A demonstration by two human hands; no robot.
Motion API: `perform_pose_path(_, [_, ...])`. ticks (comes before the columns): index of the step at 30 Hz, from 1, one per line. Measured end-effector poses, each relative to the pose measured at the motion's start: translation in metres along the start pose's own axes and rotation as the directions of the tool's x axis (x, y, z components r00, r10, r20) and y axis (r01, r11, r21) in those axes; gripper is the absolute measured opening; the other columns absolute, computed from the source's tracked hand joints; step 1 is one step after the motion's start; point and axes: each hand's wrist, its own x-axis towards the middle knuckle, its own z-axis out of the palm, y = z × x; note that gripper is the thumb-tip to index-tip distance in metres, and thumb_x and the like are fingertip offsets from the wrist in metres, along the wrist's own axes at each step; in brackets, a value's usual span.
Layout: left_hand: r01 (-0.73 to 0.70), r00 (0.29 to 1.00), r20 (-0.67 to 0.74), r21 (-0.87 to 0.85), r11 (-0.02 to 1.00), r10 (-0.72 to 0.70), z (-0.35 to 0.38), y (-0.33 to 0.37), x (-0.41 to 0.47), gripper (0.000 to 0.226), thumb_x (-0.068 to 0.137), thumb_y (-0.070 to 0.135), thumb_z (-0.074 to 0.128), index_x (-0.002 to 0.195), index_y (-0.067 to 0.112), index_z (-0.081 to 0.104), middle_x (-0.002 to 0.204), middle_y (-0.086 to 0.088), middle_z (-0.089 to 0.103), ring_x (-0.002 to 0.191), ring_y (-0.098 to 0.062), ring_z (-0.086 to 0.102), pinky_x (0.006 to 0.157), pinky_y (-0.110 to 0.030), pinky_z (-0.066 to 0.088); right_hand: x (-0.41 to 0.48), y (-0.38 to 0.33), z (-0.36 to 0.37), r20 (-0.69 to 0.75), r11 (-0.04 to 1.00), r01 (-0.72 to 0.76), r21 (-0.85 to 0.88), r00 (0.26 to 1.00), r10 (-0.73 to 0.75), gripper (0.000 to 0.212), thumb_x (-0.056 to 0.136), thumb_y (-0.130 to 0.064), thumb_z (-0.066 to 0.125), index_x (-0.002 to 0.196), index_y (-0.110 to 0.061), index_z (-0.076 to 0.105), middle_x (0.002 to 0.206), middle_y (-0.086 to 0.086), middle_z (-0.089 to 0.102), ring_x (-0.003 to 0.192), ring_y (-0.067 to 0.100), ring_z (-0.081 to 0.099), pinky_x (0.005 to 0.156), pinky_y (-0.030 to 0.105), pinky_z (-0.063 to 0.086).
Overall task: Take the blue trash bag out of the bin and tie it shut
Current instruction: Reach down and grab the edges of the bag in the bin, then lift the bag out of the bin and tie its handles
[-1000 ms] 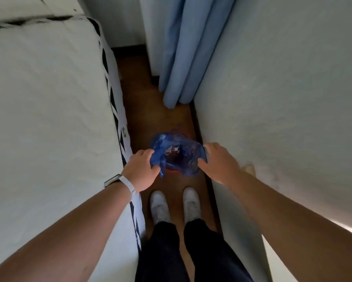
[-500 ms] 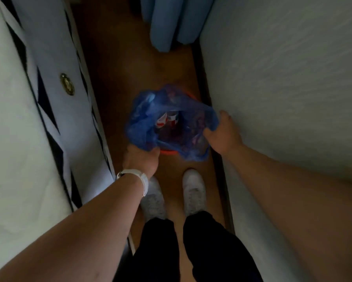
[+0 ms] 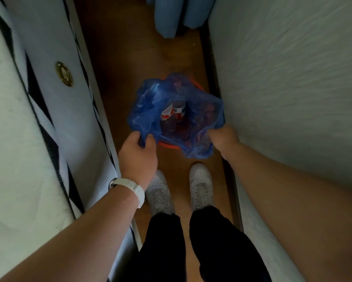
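View looking down a narrow strip of wooden floor (image 3: pixel 130 58), from the person's own head. At far left, a white mattress (image 3: pixel 18 119) with a black-and-white edge runs along the gap. Next, the left hand (image 3: pixel 137 156), a white watch (image 3: pixel 134 190) on its wrist, pinches the near-left rim of the bag (image 3: pixel 148 110) between thumb and fingers. The blue bag sits in the middle of the floor, mouth held wide, still inside an orange bin (image 3: pixel 168 145) whose rim shows only as a thin arc at the near and far edges. A red-and-white can or bottle (image 3: pixel 174 111) is visible within. The right hand (image 3: pixel 225 138) closes on the near-right rim; its fingers are hidden in the plastic. A pale wall (image 3: pixel 283 98) fills the right side.

To lift cleanly, both hands should probably gather more rim first, then pull straight up evenly so the thin plastic does not tear or drag the bin up with it.
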Motion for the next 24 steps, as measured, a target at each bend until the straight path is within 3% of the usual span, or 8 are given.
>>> perform_pose_path(3, [-0.019, 1.0, 0.007, -0.055, 0.998, 0.02, -0.015, 0.019, -0.007, 0.019, 0.092, 0.026, 0.056, 0.076, 0.017, 0.058, 0.064, 0.0, 0.059, 0.053, -0.004, 0.052, 0.045, -0.011, 0.036, -0.026, 0.001, -0.005, -0.035, 0.99, 0.124, 0.067, 0.992, -0.122, 0.009, 0.087, -0.018, 0.061, 0.08, -0.014, 0.058, 0.076, 0.002, 0.06, 0.064, 0.014, 0.055, 0.051, 0.024, 0.038])
perform_pose_path(5, [-0.046, 0.999, 0.002, -0.099, 0.994, 0.047, -0.024, 0.032, -0.012, 0.012, 0.092, 0.025, 0.057, 0.082, 0.02, 0.062, 0.064, 0.009, 0.059, 0.054, 0.003, 0.054, 0.047, -0.007, 0.037, -0.044, -0.003, -0.01, -0.05, 0.978, 0.172, 0.12, 0.985, -0.168, 0.018, 0.085, -0.014, 0.061, 0.073, -0.021, 0.05, 0.071, -0.002, 0.055, 0.062, 0.01, 0.052, 0.053, 0.026, 0.038])
perform_pose_path(10, [-0.149, 0.985, 0.072, -0.107, 0.983, 0.157, -0.047, 0.06, -0.021, 0.017, 0.09, 0.03, 0.056, 0.073, 0.026, 0.058, 0.057, 0.014, 0.059, 0.049, -0.001, 0.051, 0.045, -0.013, 0.037, -0.084, -0.026, -0.025, -0.081, 0.952, 0.247, 0.179, 0.968, -0.236, 0.017, 0.079, -0.009, 0.059, 0.07, -0.013, 0.046, 0.066, 0.008, 0.049, 0.06, 0.021, 0.047, 0.054, 0.035, 0.039])
perform_pose_path(13, [-0.184, 0.974, 0.118, -0.092, 0.978, 0.195, -0.061, 0.072, -0.025, 0.02, 0.089, 0.034, 0.054, 0.076, 0.019, 0.058, 0.056, 0.004, 0.055, 0.046, -0.004, 0.046, 0.048, -0.027, 0.037, -0.106, -0.038, -0.039, -0.074, 0.929, 0.33, 0.166, 0.944, -0.322, 0.019, 0.083, -0.012, 0.061, 0.07, -0.017, 0.048, 0.066, 0.002, 0.052, 0.057, 0.014, 0.048, 0.053, 0.028, 0.037])
perform_pose_path(19, [-0.27, 0.953, 0.102, -0.13, 0.954, 0.284, -0.092, 0.111, -0.031, 0.03, 0.086, 0.04, 0.055, 0.071, 0.014, 0.052, 0.054, 0.003, 0.052, 0.048, -0.003, 0.044, 0.049, -0.02, 0.035, -0.154, -0.056, -0.071, -0.137, 0.885, 0.452, 0.108, 0.889, -0.437, 0.01, 0.088, -0.019, 0.064, 0.079, -0.021, 0.06, 0.067, -0.008, 0.058, 0.058, 0.001, 0.052, 0.051, 0.012, 0.035])
perform_pose_path(24, [-0.32, 0.937, 0.098, -0.141, 0.937, 0.335, -0.121, 0.144, -0.056, 0.025, 0.083, 0.043, 0.056, 0.076, 0.019, 0.057, 0.061, 0.0, 0.06, 0.056, -0.011, 0.056, 0.054, -0.026, 0.043, -0.204, -0.072, -0.102, -0.142, 0.848, 0.529, 0.043, 0.843, -0.519, 0.015, 0.09, -0.026, 0.062, 0.076, -0.028, 0.057, 0.069, -0.009, 0.061, 0.064, -0.01, 0.056, 0.055, 0.007, 0.041])
